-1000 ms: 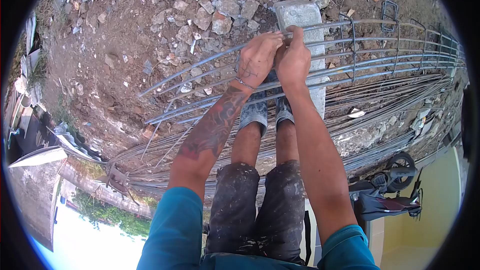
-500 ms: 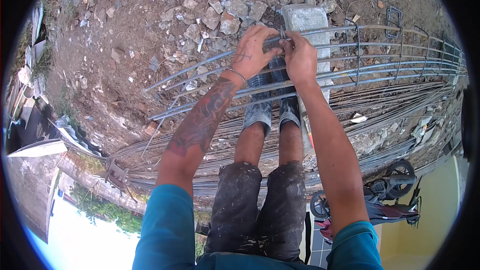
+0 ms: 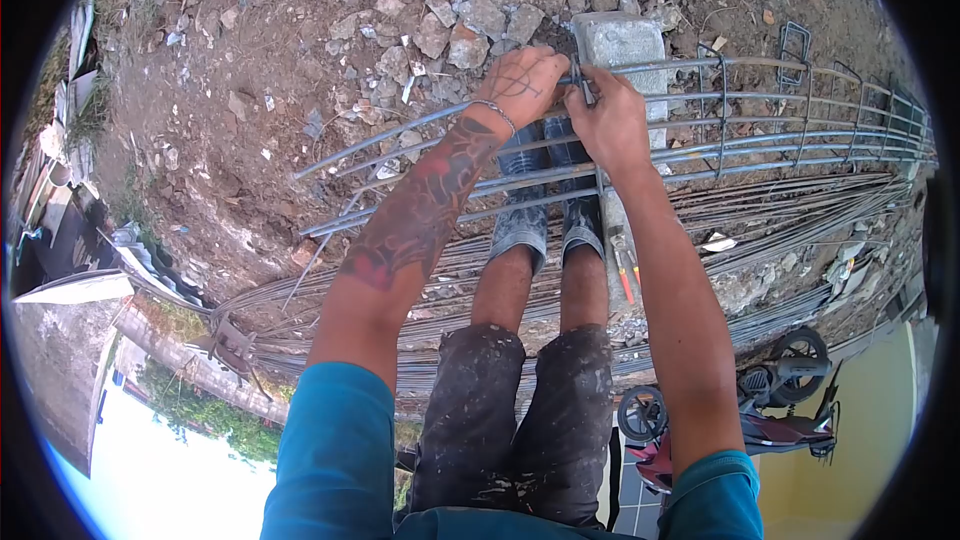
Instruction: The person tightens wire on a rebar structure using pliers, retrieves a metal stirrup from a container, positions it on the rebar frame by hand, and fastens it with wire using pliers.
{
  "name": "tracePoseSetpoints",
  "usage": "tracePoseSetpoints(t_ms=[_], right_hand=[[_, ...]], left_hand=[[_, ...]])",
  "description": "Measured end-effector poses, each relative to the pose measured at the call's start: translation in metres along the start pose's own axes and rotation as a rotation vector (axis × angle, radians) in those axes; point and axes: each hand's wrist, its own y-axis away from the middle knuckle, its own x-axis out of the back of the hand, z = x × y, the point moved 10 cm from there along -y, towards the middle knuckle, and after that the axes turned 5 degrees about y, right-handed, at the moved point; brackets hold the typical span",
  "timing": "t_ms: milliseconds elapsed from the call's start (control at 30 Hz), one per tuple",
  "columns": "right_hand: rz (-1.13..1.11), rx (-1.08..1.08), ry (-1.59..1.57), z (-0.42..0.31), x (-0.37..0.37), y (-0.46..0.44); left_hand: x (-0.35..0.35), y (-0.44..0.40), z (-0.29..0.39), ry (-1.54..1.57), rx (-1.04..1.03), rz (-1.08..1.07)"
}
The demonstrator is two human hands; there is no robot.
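Note:
Long steel bars (image 3: 760, 98) run from right to left in front of me, with square wire stirrups (image 3: 722, 115) around them on the right. My left hand (image 3: 527, 82) is closed around the top bar. Beside it, my right hand (image 3: 611, 118) is closed on a stirrup (image 3: 580, 75) that stands across the bars between my hands. The stirrup's lower part passes down near my right boot. Below my right wrist, a pair of pliers with red handles (image 3: 624, 275) lies on the ground.
Under the bars is a concrete block (image 3: 625, 40). Broken stones (image 3: 470, 45) lie beyond the bars. A loose stirrup (image 3: 795, 45) is at the upper right. Thin rods (image 3: 780, 200) spread near my legs. A motorbike (image 3: 770, 420) stands at the lower right.
My left hand has turned over and now wraps the top bar. The stirrup between my hands shows more clearly. The pliers have come into view as my view and right arm shifted.

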Motion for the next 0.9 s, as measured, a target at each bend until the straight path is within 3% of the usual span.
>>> tracePoseSetpoints(t_ms=[67,200,267,300,367,400,433,500,567,633,800,900], right_hand=[[-0.016,-0.046,0.015,0.003,-0.004,-0.001],[0.029,-0.118,-0.037,0.014,-0.008,-0.002],[0.045,-0.123,-0.066,0.015,-0.009,-0.001],[0.067,-0.113,-0.060,0.015,-0.008,0.000],[0.083,-0.102,-0.052,0.015,-0.006,0.002],[0.083,-0.116,-0.056,0.015,-0.006,0.002],[0.086,-0.128,-0.063,0.015,-0.006,0.001],[0.084,-0.124,-0.076,0.015,-0.007,0.002],[0.081,-0.120,-0.082,0.014,-0.006,0.001],[0.023,-0.131,-0.077,0.015,-0.008,0.001],[-0.021,-0.254,-0.114,0.021,-0.010,0.005],[-0.011,-0.206,-0.099,0.018,-0.009,0.009]], left_hand=[[-0.007,0.001,-0.008,-0.092,0.195,-0.149],[-0.018,0.001,-0.016,-0.120,0.313,-0.198],[-0.039,0.004,-0.039,0.121,0.558,-0.400],[-0.036,0.000,-0.044,0.124,0.561,-0.400],[-0.051,0.015,-0.045,0.897,0.923,-0.490],[-0.059,0.015,-0.049,1.041,0.978,-0.469],[-0.061,0.011,-0.051,1.037,0.978,-0.462],[-0.070,0.015,-0.063,1.111,1.207,-0.335],[-0.076,0.013,-0.065,1.057,1.148,-0.328],[-0.067,0.016,-0.078,0.703,1.082,-0.274],[-0.058,0.016,-0.071,0.733,1.100,-0.266],[-0.073,0.017,-0.094,0.540,1.103,-0.282]])
